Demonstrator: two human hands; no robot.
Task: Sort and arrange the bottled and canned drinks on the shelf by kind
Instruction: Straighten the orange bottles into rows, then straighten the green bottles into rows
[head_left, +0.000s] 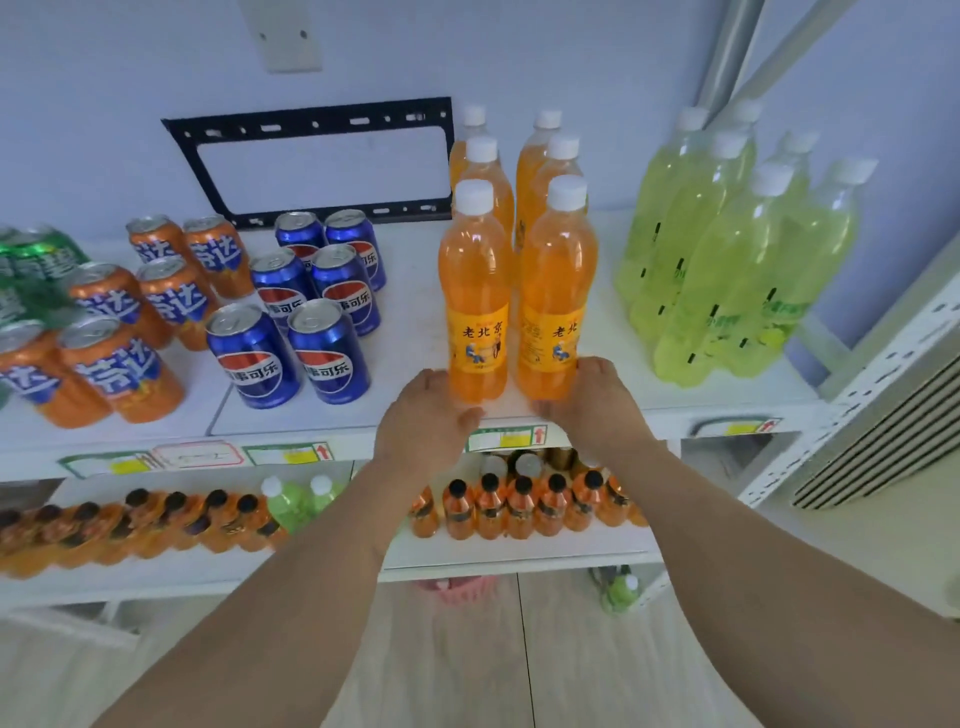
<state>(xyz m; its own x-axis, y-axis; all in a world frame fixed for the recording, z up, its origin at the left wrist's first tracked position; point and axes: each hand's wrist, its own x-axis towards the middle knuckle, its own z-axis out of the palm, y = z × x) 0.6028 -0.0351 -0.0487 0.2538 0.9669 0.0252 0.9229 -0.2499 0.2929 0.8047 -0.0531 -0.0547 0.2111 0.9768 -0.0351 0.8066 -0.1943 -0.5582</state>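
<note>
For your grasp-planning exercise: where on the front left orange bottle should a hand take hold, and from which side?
Grip the front left orange bottle around its labelled middle, coming from the open front edge of the shelf. It stands upright, with bottles crowding it behind and on its right, so the front and left are the free sides. The left hand is already at its base.

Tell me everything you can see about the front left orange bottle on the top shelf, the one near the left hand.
The front left orange bottle is clear plastic, full of orange drink, with a white screw cap and a yellow label bearing Chinese characters and a small drawing. It stands upright near the front edge of the white top shelf, at the head of a row of similar bottles. Another orange bottle stands beside it, a narrow gap between them. The left hand reaches its base; whether the fingers touch it is unclear.
</note>
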